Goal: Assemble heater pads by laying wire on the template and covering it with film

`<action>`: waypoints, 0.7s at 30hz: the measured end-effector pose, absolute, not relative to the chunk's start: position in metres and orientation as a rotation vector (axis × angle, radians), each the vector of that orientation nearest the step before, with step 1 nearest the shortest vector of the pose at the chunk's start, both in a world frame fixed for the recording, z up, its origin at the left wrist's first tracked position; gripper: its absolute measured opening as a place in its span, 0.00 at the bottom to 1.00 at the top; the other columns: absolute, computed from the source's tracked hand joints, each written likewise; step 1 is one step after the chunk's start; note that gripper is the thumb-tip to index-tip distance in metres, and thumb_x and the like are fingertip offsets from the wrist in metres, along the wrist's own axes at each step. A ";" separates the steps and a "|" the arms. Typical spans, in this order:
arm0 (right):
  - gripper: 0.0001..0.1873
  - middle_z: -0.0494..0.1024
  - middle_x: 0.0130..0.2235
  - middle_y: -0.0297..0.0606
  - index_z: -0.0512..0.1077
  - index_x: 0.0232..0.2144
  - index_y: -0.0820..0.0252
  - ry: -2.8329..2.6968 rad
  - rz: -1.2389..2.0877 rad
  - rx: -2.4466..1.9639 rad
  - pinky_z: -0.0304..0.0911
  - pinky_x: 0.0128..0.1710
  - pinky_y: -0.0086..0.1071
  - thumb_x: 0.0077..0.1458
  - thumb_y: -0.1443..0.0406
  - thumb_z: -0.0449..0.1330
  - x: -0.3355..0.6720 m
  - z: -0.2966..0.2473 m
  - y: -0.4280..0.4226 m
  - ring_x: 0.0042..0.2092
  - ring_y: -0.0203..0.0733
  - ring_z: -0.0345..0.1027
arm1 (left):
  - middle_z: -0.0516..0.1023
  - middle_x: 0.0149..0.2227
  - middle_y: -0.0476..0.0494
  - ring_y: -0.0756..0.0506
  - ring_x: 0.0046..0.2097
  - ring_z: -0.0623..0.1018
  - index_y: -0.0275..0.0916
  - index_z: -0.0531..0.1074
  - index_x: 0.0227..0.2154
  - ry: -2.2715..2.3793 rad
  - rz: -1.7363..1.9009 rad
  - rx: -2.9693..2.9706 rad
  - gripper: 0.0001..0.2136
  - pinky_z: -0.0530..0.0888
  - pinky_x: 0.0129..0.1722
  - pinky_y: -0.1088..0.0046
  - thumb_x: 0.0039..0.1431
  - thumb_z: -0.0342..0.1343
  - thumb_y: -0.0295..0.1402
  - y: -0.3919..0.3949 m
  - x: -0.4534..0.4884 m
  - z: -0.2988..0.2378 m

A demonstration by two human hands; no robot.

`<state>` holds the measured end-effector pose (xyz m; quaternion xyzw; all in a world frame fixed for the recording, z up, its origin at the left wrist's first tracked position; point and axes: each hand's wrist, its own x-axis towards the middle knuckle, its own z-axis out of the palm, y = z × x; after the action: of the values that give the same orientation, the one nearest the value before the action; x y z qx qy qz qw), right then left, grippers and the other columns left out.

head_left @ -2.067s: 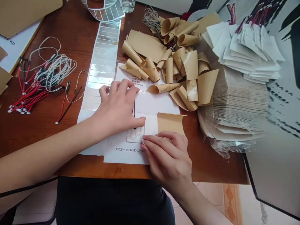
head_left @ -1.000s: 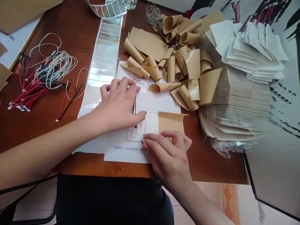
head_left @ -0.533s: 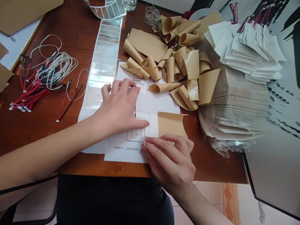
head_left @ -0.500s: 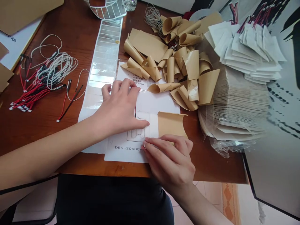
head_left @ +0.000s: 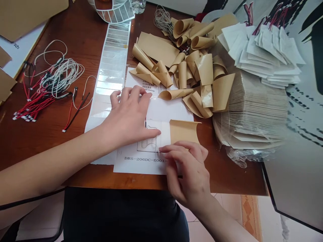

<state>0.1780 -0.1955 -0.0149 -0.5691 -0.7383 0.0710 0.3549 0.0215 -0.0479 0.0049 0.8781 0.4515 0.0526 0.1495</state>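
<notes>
Pad: a thin film pad [head_left: 148,141] with a thin white wire [head_left: 150,127] looped on it is laid flat on a printed white sheet [head_left: 137,160] marked DRS-206DC-E001, near the table's front edge. A white strip [head_left: 165,133] is seen at its 3 o'clock side, and a curled tan backing sheet [head_left: 183,131] lies just beyond. A dark lead [head_left: 145,122] is seen at 12 o'clock, partly hidden by the hand.

Left hand: the left hand [head_left: 128,116] is held open and palm down, with the fingers spread on the printed sheet at the pad's 11 o'clock. The thumb side is pressed close to the pad; nothing is gripped.

Right hand: the right hand [head_left: 188,173] is half curled at the pad's 4 o'clock, over the tan sheet's lower edge. Its fingertips [head_left: 164,149] are just beside the wire; whether anything is pinched cannot be told.

Around, with the pad as centre: curled tan backing sheets [head_left: 183,75] are heaped at 1 o'clock, white paper squares [head_left: 267,53] at 2 o'clock, and a wrapped stack of tan-edged sheets [head_left: 252,107] at 3 o'clock. A label strip [head_left: 113,57] runs toward 11 o'clock, and wired sensor leads [head_left: 50,90] are spread at 10 o'clock on the wooden table [head_left: 222,178].
</notes>
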 end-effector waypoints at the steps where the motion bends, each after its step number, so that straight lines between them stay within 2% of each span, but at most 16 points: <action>1: 0.14 0.83 0.41 0.36 0.66 0.40 0.55 -1.907 0.179 -1.474 0.55 0.47 0.44 0.58 0.79 0.54 0.180 -0.014 -0.195 0.44 0.45 0.70 | 0.62 0.65 0.26 0.24 0.64 0.60 0.33 0.63 0.63 1.298 0.151 2.518 0.42 0.53 0.64 0.41 0.51 0.64 0.53 -0.048 0.022 0.005; 8: 0.20 0.85 0.43 0.28 0.64 0.39 0.53 -2.073 0.184 -1.469 0.49 0.47 0.45 0.52 0.82 0.51 0.190 -0.017 -0.185 0.49 0.48 0.69 | 0.60 0.65 0.29 0.25 0.65 0.59 0.38 0.63 0.63 1.309 0.102 2.467 0.41 0.55 0.62 0.44 0.51 0.64 0.56 -0.046 0.021 0.004; 12: 0.21 0.85 0.42 0.29 0.63 0.37 0.53 -2.117 0.163 -1.439 0.48 0.47 0.46 0.50 0.83 0.50 0.192 -0.019 -0.182 0.49 0.48 0.70 | 0.60 0.65 0.30 0.25 0.66 0.58 0.39 0.63 0.64 1.296 0.081 2.432 0.41 0.55 0.63 0.43 0.51 0.63 0.55 -0.044 0.021 0.007; 16: 0.22 0.84 0.42 0.29 0.63 0.38 0.53 -2.120 0.224 -1.430 0.50 0.46 0.45 0.50 0.83 0.50 0.193 -0.018 -0.179 0.47 0.46 0.70 | 0.64 0.62 0.34 0.29 0.66 0.61 0.43 0.65 0.62 1.318 0.140 2.291 0.30 0.57 0.62 0.44 0.60 0.57 0.50 -0.040 0.021 0.011; 21: 0.18 0.81 0.41 0.33 0.65 0.42 0.53 -1.951 0.362 -1.454 0.58 0.47 0.42 0.58 0.80 0.52 0.196 -0.013 -0.177 0.45 0.43 0.71 | 0.70 0.57 0.38 0.34 0.61 0.69 0.44 0.74 0.54 1.299 0.350 2.334 0.18 0.59 0.60 0.47 0.63 0.58 0.40 -0.034 0.016 0.018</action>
<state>0.1959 -0.1766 -0.0131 -0.5570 -0.7476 0.1386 0.3342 0.0161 -0.0342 0.0184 0.8447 0.4702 0.1268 0.2222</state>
